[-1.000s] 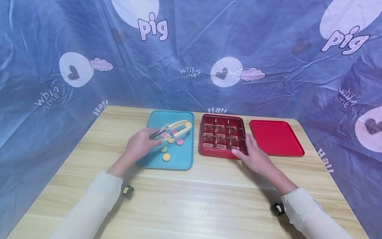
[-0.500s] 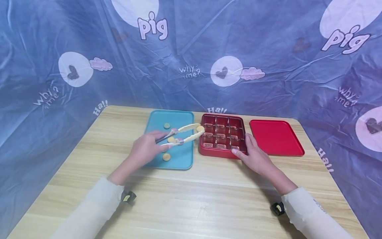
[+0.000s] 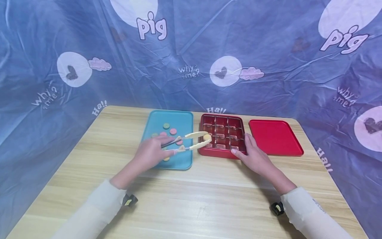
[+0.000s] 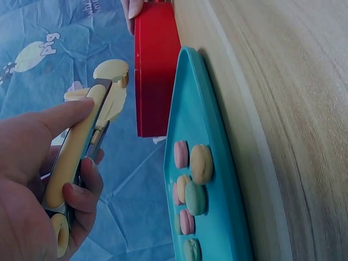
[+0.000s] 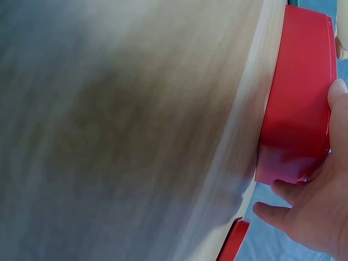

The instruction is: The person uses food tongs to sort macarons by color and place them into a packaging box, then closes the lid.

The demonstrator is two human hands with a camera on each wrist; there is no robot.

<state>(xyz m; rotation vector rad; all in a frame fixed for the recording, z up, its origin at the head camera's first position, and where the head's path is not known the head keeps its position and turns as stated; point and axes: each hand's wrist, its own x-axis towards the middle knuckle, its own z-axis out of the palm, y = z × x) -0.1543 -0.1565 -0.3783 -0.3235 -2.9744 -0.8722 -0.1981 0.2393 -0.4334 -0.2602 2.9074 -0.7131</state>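
In the head view my left hand (image 3: 150, 151) grips a pair of tongs (image 3: 197, 146) with cream tips. The tips pinch a yellow macaron (image 3: 207, 136) over the left part of a red box (image 3: 219, 152), which has a clear insert of several square compartments. In the left wrist view, thumb and fingers close round the handles of the tongs (image 4: 73, 149). My right hand (image 3: 253, 152) holds the box's front right corner, its thumb at the front rim and its fingers along the right side. Several pink, green and yellow macarons (image 3: 173, 131) lie on a blue tray (image 3: 183, 162).
Left of the box stands the blue tray, partly covered by my left hand and the tongs. A flat red lid (image 3: 276, 137) lies right of the box. Behind the wooden table (image 3: 191, 202) hangs a blue printed cloth (image 3: 179, 89).
My left hand has moved the tongs and the yellow macaron rightward, from above the blue tray to over the box's left side. My right hand has stayed at the box corner.
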